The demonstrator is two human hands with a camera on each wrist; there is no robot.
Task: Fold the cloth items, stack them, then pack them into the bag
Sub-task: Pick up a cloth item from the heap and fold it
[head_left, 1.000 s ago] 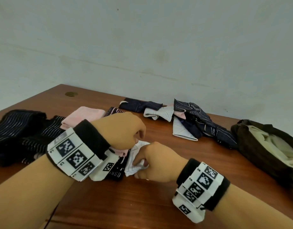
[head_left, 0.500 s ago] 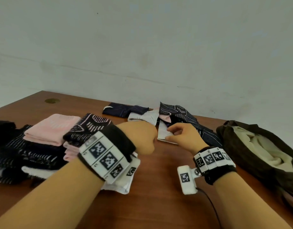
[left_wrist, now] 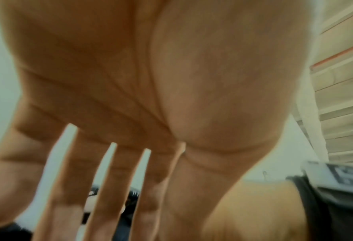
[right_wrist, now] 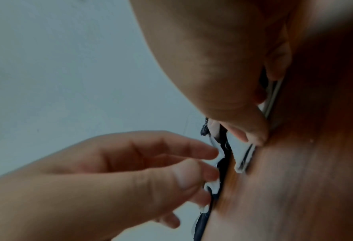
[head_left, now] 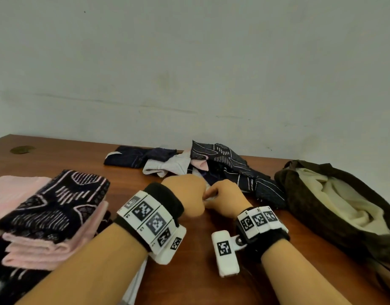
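Observation:
Both my hands meet at the near edge of a heap of unfolded cloths in the middle of the wooden table. A white cloth lies flat there. My right hand holds its edge, with the thumb pressing the white cloth onto the table. My left hand reaches in beside it. In the right wrist view the left hand pinches the cloth's edge between thumb and fingertips. The left wrist view shows the left hand's fingers pointing down at the heap. A folded stack sits at the left.
A dark brown bag with pale lining lies open at the right, close to the heap. A dark folded cloth lies at the back by the wall. A round brass fitting is set in the far left of the table.
A second ago both hands held a white cloth by the stack. The right hand went to the heap first, then the left hand came forward to join it there.

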